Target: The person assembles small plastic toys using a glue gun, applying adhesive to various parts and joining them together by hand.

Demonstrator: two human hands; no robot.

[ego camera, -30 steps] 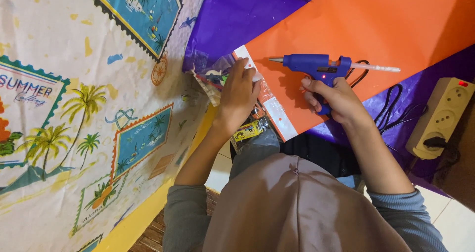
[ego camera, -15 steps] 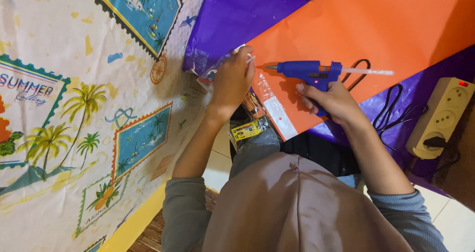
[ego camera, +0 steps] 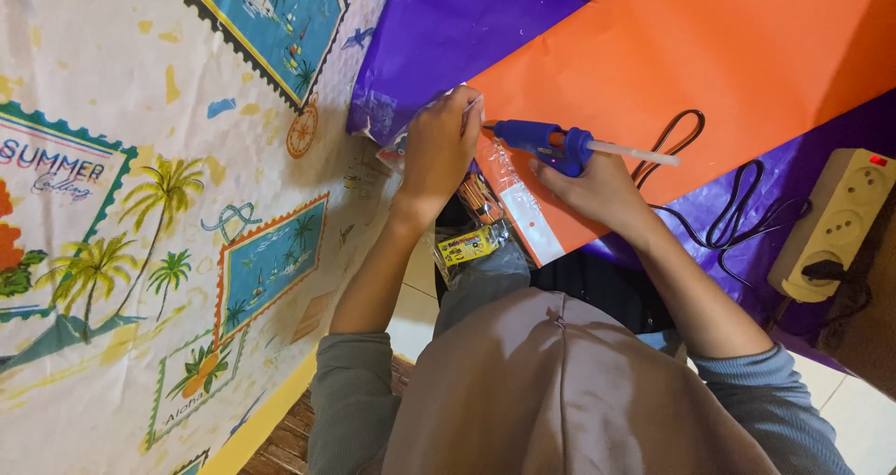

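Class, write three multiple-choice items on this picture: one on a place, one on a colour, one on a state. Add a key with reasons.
1. Where does the power strip lie?
A. at the right edge
B. on the printed cloth
C. on the orange sheet

2. What colour is the glue gun?
A. red
B. blue
C. green

3. What is the right hand doing?
A. resting flat and empty
B. holding the glue gun
C. pulling a plug

Key: 1 A, it sits on the purple sheet at the right; 2 B, its body is blue; 3 B, the fingers wrap its handle over the orange sheet.
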